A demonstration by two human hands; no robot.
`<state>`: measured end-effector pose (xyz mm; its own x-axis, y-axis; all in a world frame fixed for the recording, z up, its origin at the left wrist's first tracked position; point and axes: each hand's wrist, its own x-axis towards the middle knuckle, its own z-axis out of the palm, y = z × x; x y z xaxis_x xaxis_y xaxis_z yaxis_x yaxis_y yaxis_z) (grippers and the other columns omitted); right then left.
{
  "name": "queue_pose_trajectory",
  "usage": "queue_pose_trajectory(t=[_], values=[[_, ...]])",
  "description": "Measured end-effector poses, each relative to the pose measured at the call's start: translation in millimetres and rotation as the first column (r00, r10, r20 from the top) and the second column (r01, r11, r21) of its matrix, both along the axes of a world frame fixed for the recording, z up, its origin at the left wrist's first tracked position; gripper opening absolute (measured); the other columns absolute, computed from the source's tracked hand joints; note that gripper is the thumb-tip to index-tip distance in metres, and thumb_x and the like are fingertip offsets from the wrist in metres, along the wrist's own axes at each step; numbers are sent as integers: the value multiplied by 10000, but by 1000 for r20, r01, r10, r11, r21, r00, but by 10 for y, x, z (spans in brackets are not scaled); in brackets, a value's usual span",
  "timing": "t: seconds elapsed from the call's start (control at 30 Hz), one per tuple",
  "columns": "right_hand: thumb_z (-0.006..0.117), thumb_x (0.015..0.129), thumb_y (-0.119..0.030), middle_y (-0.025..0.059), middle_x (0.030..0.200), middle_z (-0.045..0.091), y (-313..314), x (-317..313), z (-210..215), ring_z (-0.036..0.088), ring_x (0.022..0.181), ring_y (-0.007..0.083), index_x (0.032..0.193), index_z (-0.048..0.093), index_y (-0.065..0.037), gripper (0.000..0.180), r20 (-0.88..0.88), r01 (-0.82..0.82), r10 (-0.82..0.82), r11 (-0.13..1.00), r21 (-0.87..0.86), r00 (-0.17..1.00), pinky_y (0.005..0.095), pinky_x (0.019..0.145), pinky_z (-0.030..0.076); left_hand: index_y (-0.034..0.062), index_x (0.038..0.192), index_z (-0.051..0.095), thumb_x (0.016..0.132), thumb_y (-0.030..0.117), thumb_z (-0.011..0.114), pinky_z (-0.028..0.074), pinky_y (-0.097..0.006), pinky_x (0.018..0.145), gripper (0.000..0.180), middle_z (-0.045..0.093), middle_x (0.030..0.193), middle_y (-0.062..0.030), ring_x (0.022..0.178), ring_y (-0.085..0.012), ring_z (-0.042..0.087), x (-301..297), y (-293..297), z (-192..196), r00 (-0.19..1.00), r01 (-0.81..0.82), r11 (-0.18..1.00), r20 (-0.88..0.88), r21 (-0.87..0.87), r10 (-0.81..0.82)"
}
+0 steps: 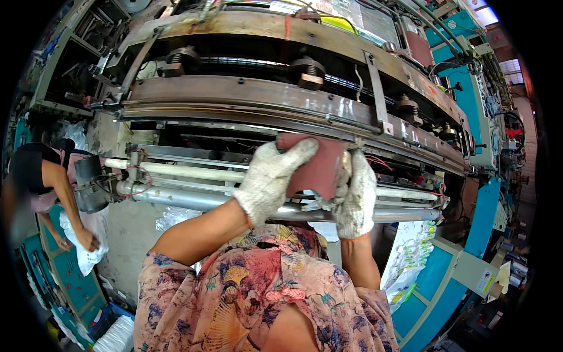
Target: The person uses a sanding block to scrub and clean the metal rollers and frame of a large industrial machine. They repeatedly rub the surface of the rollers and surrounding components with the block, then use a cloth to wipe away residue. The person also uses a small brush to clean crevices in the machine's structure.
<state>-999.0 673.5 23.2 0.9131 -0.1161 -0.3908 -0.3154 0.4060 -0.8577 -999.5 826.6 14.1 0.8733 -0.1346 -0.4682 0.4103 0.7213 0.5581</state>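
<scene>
— What do the hands hold?
— Both wear white work gloves. The left hand [271, 179] and the right hand [356, 196] clasp a dark red pad [316, 170] between them, fingers curled over its edges.
— Where is the pad?
— Raised in front of the machine [264, 94], just above the metal rollers [193, 199].
— Anyone else?
— At the far left another person [44, 182] handles a white bag [85, 246].

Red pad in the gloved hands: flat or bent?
Bent. The pad curves over between left hand and right hand, both gripping it before the rollers.
</scene>
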Motion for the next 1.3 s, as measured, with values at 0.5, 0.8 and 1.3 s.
queue_pose_trajectory(t=[0.5, 0.8, 1.3], values=[[589, 946, -275, 82, 802, 619, 480, -36, 189, 561, 557, 98, 1145, 566, 14, 351, -157, -346, 398, 896, 279, 904, 234, 398, 493, 11, 1133, 623, 897, 181, 697, 540, -303, 845, 300, 674, 1053, -79, 933, -154, 653, -106, 730, -9, 993, -74, 964, 112, 255, 47], [588, 932, -224, 36, 766, 626, -1223, 82, 19, 539, 553, 71, 1166, 577, 27, 344, -61, -158, 171, 971, 179, 983, 189, 494, 449, -5, 1101, 634, 915, 129, 664, 570, -292, 775, 231, 675, 997, -85, 855, -152, 660, 187, -1021, 9, 999, 41, 999, 16, 36, -41], [598, 922, -264, 66, 761, 630, -2789, 300, 6, 548, 520, 90, 1176, 558, 41, 399, -112, -137, 158, 975, 175, 981, 197, 434, 434, -18, 1127, 626, 921, 161, 661, 554, -278, 786, 274, 666, 1028, -81, 876, -139, 648, 349, -2656, 141, 999, 3, 991, -33, 132, 1]])
